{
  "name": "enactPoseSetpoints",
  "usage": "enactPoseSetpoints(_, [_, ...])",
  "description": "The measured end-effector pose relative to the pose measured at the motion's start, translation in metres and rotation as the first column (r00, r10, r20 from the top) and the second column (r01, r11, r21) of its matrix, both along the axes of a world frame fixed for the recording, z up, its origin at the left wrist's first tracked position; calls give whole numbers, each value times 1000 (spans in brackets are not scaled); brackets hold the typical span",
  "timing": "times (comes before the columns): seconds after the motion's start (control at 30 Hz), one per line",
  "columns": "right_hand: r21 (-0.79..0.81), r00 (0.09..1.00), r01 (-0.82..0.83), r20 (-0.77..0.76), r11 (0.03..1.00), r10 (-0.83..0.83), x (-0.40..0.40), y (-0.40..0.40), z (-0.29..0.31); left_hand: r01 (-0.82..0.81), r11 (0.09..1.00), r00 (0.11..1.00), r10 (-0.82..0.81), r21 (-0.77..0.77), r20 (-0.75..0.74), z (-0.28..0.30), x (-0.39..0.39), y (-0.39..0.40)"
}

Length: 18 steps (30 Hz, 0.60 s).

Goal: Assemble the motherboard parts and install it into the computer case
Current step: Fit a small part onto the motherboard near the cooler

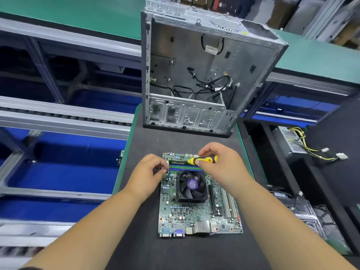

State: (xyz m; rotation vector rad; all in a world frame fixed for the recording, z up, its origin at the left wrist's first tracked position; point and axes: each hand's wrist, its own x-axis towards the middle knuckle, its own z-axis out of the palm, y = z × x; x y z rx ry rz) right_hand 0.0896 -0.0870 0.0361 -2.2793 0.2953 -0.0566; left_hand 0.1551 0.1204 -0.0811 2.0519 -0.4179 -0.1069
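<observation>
A green motherboard (196,213) lies flat on the dark work mat, with a black cooler fan (191,187) mounted near its middle and memory slots (185,168) along its far edge. My right hand (220,166) grips a yellow and black screwdriver (203,160) above the far edge of the board, its shaft pointing left. My left hand (150,172) hovers at the board's far left corner with fingers curled, pinching something small that I cannot make out. The open metal computer case (204,75) stands beyond the board with loose black cables inside.
The dark mat (175,252) covers a narrow table with green edging. A conveyor with a green belt (78,12) runs behind. A power supply with yellow wires (296,143) and other hardware (303,213) sit to the right. Blue shelving lies to the left.
</observation>
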Motion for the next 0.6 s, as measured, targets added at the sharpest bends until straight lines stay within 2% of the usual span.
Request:
enactPoseSetpoints(0.13, [-136, 996, -93, -28, 986, 89, 3, 9, 14, 68, 998, 997, -68, -19, -24, -2, -8, 3])
enactPoseSetpoints(0.3, [-265, 965, -251, -142, 931, 220, -1, 17, 28, 131, 991, 991, -131, 5, -1, -4, -23, 7])
enactPoseSetpoints(0.53, [-315, 928, -368, -189, 875, 322, -8, 30, 40, 172, 971, 983, -181, 163, 38, -3, -43, 10])
enactPoseSetpoints(0.6, [-335, 919, -391, -199, 857, 341, -7, 34, 41, 154, 974, 986, -162, 164, 39, -3, -46, 10])
